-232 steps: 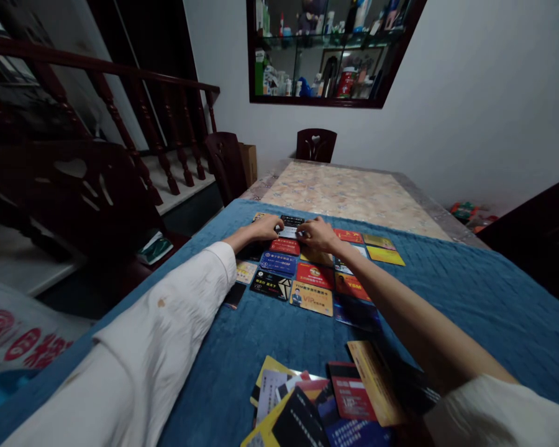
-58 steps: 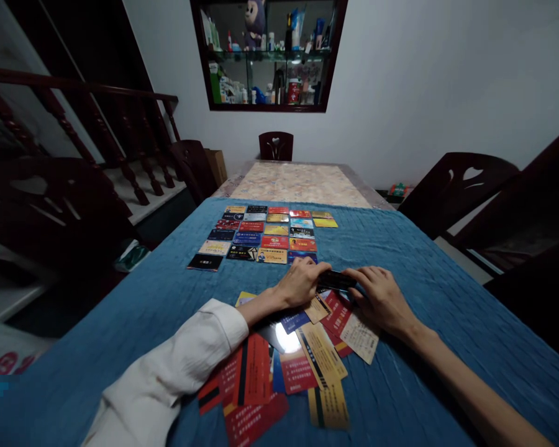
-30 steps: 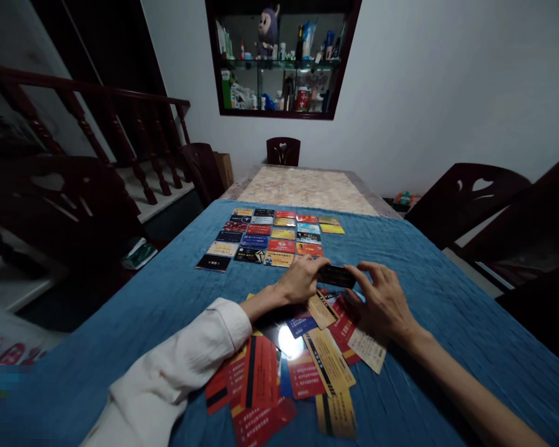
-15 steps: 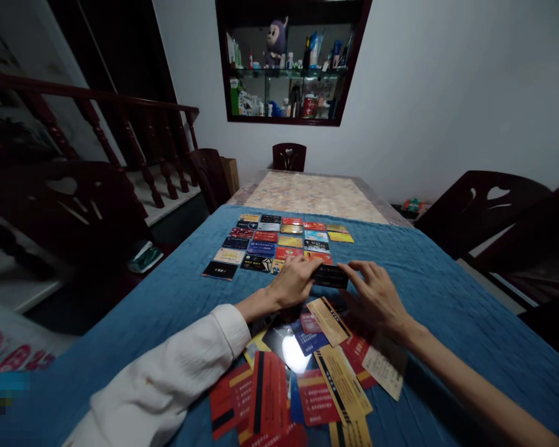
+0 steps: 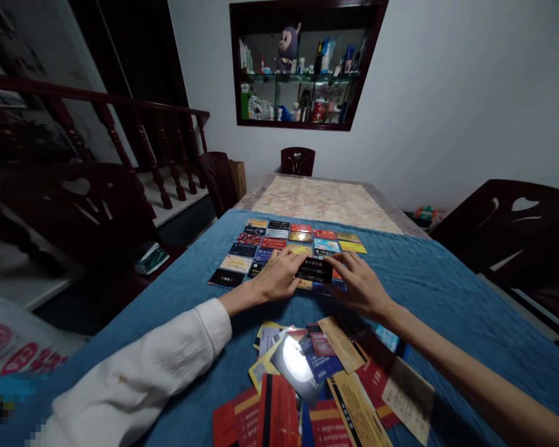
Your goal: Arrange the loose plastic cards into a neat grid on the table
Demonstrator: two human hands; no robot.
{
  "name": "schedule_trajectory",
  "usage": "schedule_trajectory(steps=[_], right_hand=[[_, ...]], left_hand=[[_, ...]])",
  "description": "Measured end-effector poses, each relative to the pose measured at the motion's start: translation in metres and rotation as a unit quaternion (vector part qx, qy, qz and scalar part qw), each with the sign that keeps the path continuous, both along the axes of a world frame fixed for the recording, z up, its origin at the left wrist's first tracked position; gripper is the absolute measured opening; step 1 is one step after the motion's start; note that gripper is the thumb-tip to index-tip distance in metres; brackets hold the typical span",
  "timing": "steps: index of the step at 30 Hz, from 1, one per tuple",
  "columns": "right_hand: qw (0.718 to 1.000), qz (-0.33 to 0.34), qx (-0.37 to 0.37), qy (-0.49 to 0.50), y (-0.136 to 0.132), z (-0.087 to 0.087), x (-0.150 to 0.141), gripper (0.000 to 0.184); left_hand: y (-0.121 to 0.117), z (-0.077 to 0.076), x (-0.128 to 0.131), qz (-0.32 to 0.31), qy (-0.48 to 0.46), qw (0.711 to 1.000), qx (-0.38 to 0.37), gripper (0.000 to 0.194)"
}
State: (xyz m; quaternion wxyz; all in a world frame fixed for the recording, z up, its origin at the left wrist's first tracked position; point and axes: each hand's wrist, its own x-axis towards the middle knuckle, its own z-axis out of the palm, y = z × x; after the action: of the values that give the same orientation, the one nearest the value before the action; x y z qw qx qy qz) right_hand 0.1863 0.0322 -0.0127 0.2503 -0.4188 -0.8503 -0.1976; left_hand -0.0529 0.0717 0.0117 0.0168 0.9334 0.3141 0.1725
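Observation:
Between my two hands is a black card with pale lettering, tilted up so its printed face shows. My left hand pinches its left edge, and my right hand grips the right edge. Both hands hover over the near side of a grid of laid-out cards in many colours, hiding part of it. Closer to me lies a loose pile of overlapping cards, among them a red card with a black stripe, a yellow card and a dark card with bright glare.
A blue cloth covers the near table; a patterned tabletop lies beyond it. Dark wooden chairs stand around. On the left are a railing, a tissue pack and a white plastic bag. A wall cabinet hangs behind.
Both hands have carried the black card away from the loose pile toward the grid, and its face has turned more toward me. The camera view has shifted slightly.

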Motion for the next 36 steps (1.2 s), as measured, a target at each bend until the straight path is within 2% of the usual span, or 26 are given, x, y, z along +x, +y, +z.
schedule_trajectory(steps=[7, 14, 22, 31, 36], right_hand=[[1.000, 0.023, -0.017, -0.009, 0.043, 0.003, -0.008, 0.047], [0.999, 0.016, -0.047, -0.015, 0.090, 0.008, -0.022, 0.051], [0.995, -0.011, -0.096, -0.019, 0.137, 0.012, -0.036, 0.050], [0.985, -0.056, -0.157, -0.047, 0.184, 0.020, -0.046, 0.044], [0.980, -0.081, -0.178, -0.045, 0.210, 0.018, -0.050, 0.045]], left_hand=[[0.029, 0.011, -0.012, 0.047, 0.059, 0.997, 0.030, 0.049], [0.062, 0.020, -0.019, 0.078, 0.073, 0.993, 0.048, 0.045], [0.108, 0.020, -0.027, 0.101, 0.082, 0.990, 0.053, 0.040], [0.155, 0.019, -0.025, 0.147, 0.091, 0.985, 0.007, 0.040], [0.182, 0.015, -0.022, 0.170, 0.081, 0.982, -0.013, 0.038]])
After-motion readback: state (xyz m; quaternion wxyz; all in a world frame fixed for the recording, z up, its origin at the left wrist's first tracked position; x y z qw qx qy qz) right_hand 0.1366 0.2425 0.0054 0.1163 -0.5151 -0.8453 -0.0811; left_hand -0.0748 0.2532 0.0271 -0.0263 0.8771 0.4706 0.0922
